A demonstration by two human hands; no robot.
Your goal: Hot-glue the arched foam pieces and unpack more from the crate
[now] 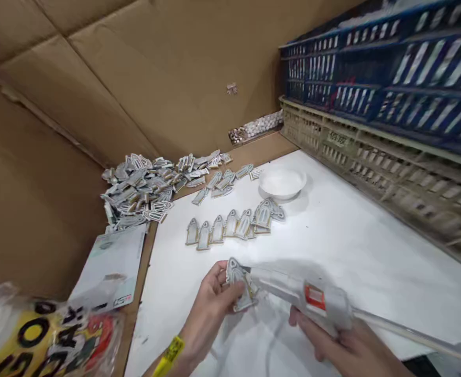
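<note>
My left hand (215, 299) pinches a small arched grey-and-gold piece (239, 287), shaped like a church window, between thumb and fingers. In my right hand (328, 340) is a white glue gun (289, 288) with an orange label. Its nozzle touches or nearly touches the upper right edge of the held piece; I cannot tell which. A long clear glue stick (411, 332) sticks out of the gun's back end. Just beyond my hands lies a row of similar arched pieces (217, 229) on the white table surface, some overlapping at the right end.
A heap of arched pieces (140, 183) lies at the back left against cardboard walls (167, 68). A shallow white dish (282, 182) sits behind the row. Blue (356, 73) and beige crates (356, 146) are stacked at right. A plastic-wrapped packet (53, 335) lies front left.
</note>
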